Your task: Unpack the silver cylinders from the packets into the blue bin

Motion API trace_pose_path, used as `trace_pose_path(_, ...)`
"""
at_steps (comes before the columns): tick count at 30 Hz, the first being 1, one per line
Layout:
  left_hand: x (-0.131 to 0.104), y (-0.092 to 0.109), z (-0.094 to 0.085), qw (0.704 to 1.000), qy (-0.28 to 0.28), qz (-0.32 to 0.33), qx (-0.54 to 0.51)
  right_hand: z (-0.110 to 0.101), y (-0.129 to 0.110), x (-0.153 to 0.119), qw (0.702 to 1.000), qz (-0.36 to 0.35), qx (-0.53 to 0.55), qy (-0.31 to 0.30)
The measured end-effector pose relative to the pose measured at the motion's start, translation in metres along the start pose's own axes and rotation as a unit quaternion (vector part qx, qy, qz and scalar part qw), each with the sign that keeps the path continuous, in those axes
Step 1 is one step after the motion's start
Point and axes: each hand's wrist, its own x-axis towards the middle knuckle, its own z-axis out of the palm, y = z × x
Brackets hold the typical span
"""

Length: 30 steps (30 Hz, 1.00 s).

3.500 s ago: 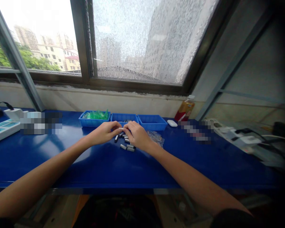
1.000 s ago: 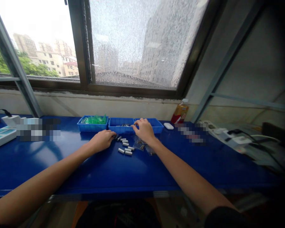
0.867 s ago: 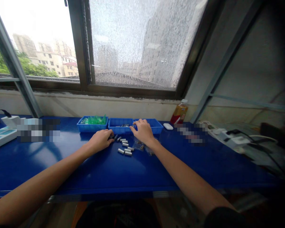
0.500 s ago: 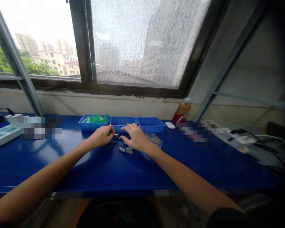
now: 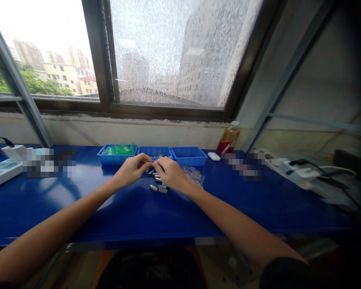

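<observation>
My left hand and my right hand meet fingertip to fingertip above the blue table. Both are closed in a pinch, and whatever lies between the fingertips is too small to make out. Beneath them is a loose group of small grey metal cylinders, partly hidden by my right hand. A clear plastic bag with small parts lies just right of that hand. Behind the hands stands the middle blue bin, with some small dark pieces in it.
A left blue bin holds green and clear plastic pieces; a right blue bin adjoins the middle one. Farther right are a white rounded case and a drink bottle. Power strips and cables lie toward both ends of the table.
My right hand has closed from spread fingers into a pinch, and the hands have come together. The metal cylinder seen at my left fingertips can no longer be made out there.
</observation>
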Motion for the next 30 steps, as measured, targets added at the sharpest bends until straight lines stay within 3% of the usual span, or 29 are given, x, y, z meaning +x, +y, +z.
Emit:
trace_pose_path(4, 0.001, -0.002, 0.006, 0.998, 0.015, -0.033, -0.041, 0.000, -0.002, -0.001, 0.999, 0.015, 0.023, 0.036)
trace_pose_path(7, 0.002, -0.003, 0.010, 0.996, -0.011, -0.075, -0.055, -0.001, 0.002, 0.000, 0.999, 0.004, 0.002, 0.033)
trace_pose_path(9, 0.002, -0.007, 0.012, 0.997, -0.028, -0.078, -0.005, -0.002, 0.009, 0.002, 0.999, 0.015, -0.019, 0.035)
trace_pose_path(14, -0.001, -0.025, 0.009, 0.971, -0.041, 0.017, 0.234, 0.000, 0.035, 0.010, 0.987, 0.101, -0.087, 0.085)
trace_pose_path(17, -0.002, -0.031, 0.006, 0.957, -0.101, 0.015, 0.272, 0.003, 0.046, 0.011, 0.981, 0.123, -0.125, 0.077)
trace_pose_path(21, -0.002, -0.034, 0.005, 0.950, -0.100, 0.004, 0.294, 0.006, 0.048, 0.010, 0.976, 0.135, -0.162, 0.047)
trace_pose_path(26, 0.000, -0.040, 0.006, 0.965, -0.061, -0.010, 0.255, 0.003, 0.032, 0.005, 0.983, 0.094, -0.153, 0.045)
trace_pose_path(30, 0.002, -0.034, 0.009, 0.994, -0.022, -0.020, 0.103, 0.002, 0.014, 0.002, 0.994, -0.005, -0.107, -0.011)
